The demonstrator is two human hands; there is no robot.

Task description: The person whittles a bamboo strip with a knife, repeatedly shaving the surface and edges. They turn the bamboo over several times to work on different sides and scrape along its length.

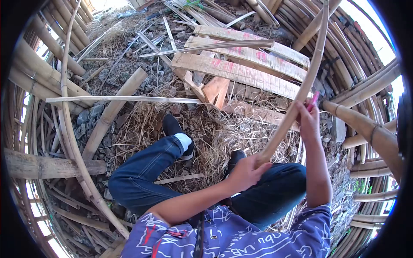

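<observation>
A long bamboo strip (309,80) slants from the top right down to my lap. My left hand (248,174) is closed round its lower end, above my bent leg. Farther up, my right hand (308,122) is closed against the strip. A slim pink object (314,99) sticks up from the fingers of that hand; its other end is hidden, so its kind does not show. Just beyond the hands stands a low bench of pale wooden planks (241,71) with red marks. A split bamboo piece (211,47) lies across the planks.
Dry shavings (206,142) cover the ground around my feet. A thin strip (124,99) lies across to the bench's left. Thick bamboo poles (112,112) lie at left, and another pole (365,122) juts in from the right. Bamboo pieces (340,56) line both sides.
</observation>
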